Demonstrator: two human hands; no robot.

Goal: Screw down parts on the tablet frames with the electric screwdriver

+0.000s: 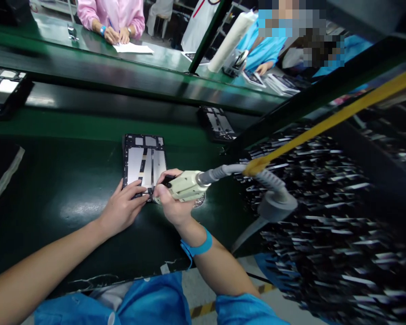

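Observation:
An opened tablet frame (144,159) with silver panels lies flat on the dark green bench (71,180) in front of me. My left hand (123,208) rests on its near left corner, fingers pressed down on the edge. My right hand (171,203) is wrapped round a pale green electric screwdriver (186,185), whose tip meets the frame's near edge. A grey coiled hose (253,176) runs from the tool to the right. A blue strap circles my right wrist.
A second tablet frame (217,123) lies further back on the belt, another tray (3,88) at far left. Across the line, a person in pink writes on paper (133,48); another in blue sits at right. A yellow bar (341,115) crosses the right.

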